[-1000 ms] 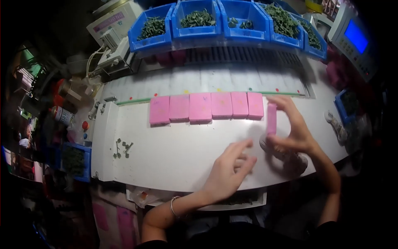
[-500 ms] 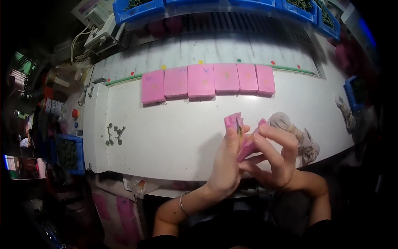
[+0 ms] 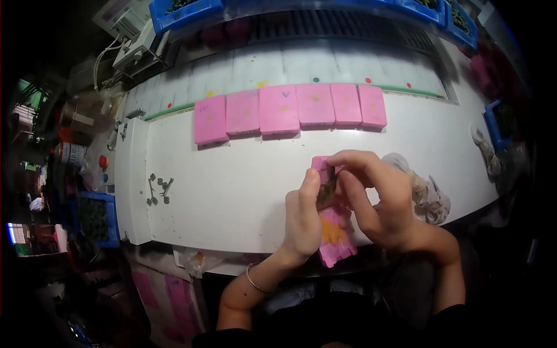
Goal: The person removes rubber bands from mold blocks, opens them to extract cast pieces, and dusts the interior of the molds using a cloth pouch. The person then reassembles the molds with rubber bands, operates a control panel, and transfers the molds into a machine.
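Note:
My left hand (image 3: 300,223) grips an opened pink rubber mould (image 3: 337,253), thumb along its upper part. The mould's lower flap hangs folded out below, showing an orange-yellow patch on its inner face. Dark greenish material (image 3: 326,191) shows inside the upper part. My right hand (image 3: 386,200) reaches over from the right, its index finger and thumb closed at that upper part; the fingers hide what they pinch. Behind the hands stands a row of several pink mould blocks (image 3: 279,110), some with pen marks.
Small green branched pieces (image 3: 159,189) lie on the white tabletop (image 3: 232,197) at left. A bundled greyish cloth (image 3: 430,197) is just right of my right hand. Blue bins (image 3: 188,14) line the back; more blue bins (image 3: 97,214) stand at the sides.
The mould has been opened wider, its lower flap now folded down with the orange patch showing. My right hand has moved up to the mould's upper part.

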`<state>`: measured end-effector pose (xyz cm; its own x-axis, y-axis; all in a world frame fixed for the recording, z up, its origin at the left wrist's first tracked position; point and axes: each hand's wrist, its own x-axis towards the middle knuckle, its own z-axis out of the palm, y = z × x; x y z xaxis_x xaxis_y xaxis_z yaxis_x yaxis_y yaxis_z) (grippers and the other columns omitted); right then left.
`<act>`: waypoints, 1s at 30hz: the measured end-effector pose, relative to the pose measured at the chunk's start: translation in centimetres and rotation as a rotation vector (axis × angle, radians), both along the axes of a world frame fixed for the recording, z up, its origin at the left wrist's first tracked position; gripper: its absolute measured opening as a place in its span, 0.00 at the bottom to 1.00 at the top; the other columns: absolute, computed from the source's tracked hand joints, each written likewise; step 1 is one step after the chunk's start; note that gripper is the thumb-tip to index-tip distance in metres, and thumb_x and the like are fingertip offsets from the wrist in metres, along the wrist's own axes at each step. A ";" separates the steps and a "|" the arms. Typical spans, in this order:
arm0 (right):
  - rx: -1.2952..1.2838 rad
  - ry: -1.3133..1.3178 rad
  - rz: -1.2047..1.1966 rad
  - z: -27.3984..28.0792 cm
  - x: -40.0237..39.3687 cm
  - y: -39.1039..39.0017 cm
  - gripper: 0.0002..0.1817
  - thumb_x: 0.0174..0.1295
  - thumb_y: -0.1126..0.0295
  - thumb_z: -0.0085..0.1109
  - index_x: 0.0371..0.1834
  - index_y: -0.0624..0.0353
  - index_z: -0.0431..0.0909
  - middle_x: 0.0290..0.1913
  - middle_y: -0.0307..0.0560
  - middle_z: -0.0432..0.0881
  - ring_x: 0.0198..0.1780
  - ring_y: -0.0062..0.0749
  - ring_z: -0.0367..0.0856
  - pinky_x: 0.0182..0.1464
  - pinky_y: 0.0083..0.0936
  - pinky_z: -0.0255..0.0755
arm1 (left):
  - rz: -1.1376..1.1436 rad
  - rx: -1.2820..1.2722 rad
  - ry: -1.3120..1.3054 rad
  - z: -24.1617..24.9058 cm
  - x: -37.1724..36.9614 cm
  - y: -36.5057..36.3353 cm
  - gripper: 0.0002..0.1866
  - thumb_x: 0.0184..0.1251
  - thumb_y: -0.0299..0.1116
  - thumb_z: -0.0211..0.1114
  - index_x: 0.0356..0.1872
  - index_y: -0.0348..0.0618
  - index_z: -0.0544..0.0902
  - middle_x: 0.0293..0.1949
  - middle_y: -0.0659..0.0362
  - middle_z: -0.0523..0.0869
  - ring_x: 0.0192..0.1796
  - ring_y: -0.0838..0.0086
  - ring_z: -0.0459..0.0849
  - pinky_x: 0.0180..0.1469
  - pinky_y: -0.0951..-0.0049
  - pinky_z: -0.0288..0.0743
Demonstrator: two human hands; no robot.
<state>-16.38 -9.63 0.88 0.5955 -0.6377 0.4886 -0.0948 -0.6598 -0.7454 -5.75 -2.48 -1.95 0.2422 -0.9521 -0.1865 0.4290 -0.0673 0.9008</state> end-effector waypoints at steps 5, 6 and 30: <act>0.572 -0.007 -0.044 0.5 0.2 0.2 0.05 0.64 0.81 0.47 0.39 0.66 0.73 0.20 0.41 0.75 0.17 0.20 0.75 0.21 0.17 0.69 | -0.019 0.023 -0.035 0.0 0.2 0.1 0.33 0.77 0.48 0.30 0.36 0.28 0.79 0.25 0.55 0.79 0.26 0.75 0.77 0.30 0.76 0.72; 0.548 0.028 -0.042 0.5 0.1 0.1 0.05 0.64 0.81 0.46 0.39 0.66 0.72 0.20 0.40 0.75 0.17 0.19 0.75 0.20 0.17 0.69 | -0.040 0.039 -0.020 0.0 0.3 0.1 0.33 0.77 0.48 0.31 0.37 0.28 0.79 0.25 0.55 0.79 0.27 0.76 0.77 0.29 0.77 0.72; 0.852 -0.367 0.111 2.4 -3.7 -0.5 0.03 0.63 0.81 0.52 0.36 0.71 0.73 0.25 0.50 0.79 0.21 0.24 0.77 0.21 0.13 0.69 | -0.279 0.177 0.389 -0.6 2.6 1.1 0.41 0.72 0.62 0.31 0.51 0.28 0.75 0.32 0.56 0.78 0.21 0.74 0.77 0.27 0.76 0.75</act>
